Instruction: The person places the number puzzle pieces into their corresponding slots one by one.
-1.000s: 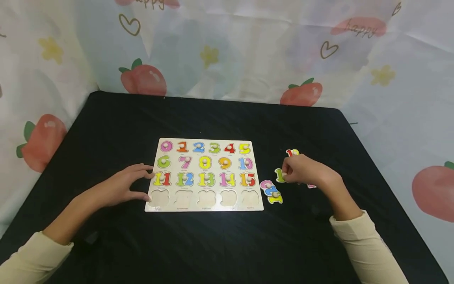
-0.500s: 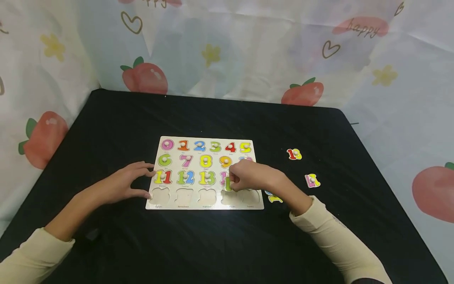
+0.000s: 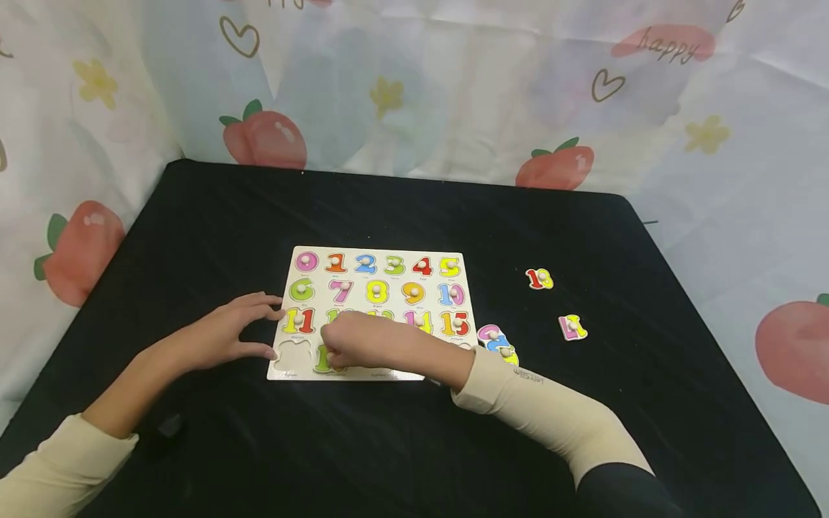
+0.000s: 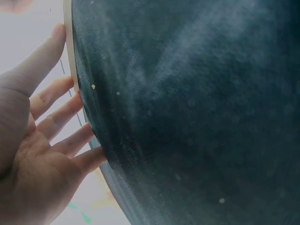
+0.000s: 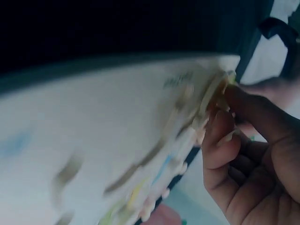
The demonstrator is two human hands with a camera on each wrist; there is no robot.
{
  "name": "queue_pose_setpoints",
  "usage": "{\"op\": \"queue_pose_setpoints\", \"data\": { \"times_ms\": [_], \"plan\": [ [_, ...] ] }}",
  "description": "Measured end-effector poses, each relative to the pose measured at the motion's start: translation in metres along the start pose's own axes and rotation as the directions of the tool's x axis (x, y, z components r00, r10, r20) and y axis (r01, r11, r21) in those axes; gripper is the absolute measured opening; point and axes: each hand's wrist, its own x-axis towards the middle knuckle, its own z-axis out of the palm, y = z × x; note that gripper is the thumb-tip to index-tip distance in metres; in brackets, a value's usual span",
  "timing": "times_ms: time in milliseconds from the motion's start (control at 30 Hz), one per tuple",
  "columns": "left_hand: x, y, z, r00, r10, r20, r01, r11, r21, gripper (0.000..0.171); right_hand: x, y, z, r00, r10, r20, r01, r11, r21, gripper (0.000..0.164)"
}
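A pale wooden number puzzle board [image 3: 382, 375] lies on the black table, with knobbed number pieces in its upper rows. My left hand [image 3: 223, 332] rests its spread fingertips against the board's left edge; the left wrist view shows its fingers [image 4: 61, 115] extended along that edge. Above the bottom row, my right hand [image 3: 363, 342] pinches a knobbed puzzle piece with a green 1 [image 3: 322, 360], over the second recess from the left. The rest of that piece is hidden behind the fingers. The first recess [image 3: 293, 355] shows bare wood.
Right of the board lie overlapping number pieces [image 3: 495, 339], partly by the right sleeve [image 3: 518, 385]. Farther right are a red and yellow piece [image 3: 540, 279] and a pink and yellow piece [image 3: 573, 328]. A printed cloth backdrop [image 3: 447, 93] stands behind the table.
My right hand picked up the green-numbered piece from the table right of the board and carried it left across the bottom row. My left hand stayed at the board's left edge.
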Motion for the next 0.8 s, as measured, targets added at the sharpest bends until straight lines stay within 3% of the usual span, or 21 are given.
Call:
{"op": "queue_pose_setpoints", "data": {
  "times_ms": [267, 400, 800],
  "plan": [
    [0.001, 0.000, -0.002, 1.000, 0.023, -0.003, -0.023, 1.000, 0.004, 0.067, 0.026, -0.017, 0.005, 0.998, 0.015, -0.058, -0.018, 0.999, -0.041, 0.028],
    [0.001, -0.001, -0.003, 1.000, 0.025, 0.002, -0.025, 1.000, 0.002, 0.066, 0.033, -0.022, 0.005, 0.997, 0.027, -0.075, -0.029, 0.999, -0.025, 0.028],
    [0.001, -0.002, -0.002, 0.999, 0.032, -0.002, -0.032, 0.999, -0.023, 0.062, 0.042, -0.028, 0.007, 0.999, 0.002, -0.038, -0.005, 0.998, -0.056, 0.032]
  ]
}}
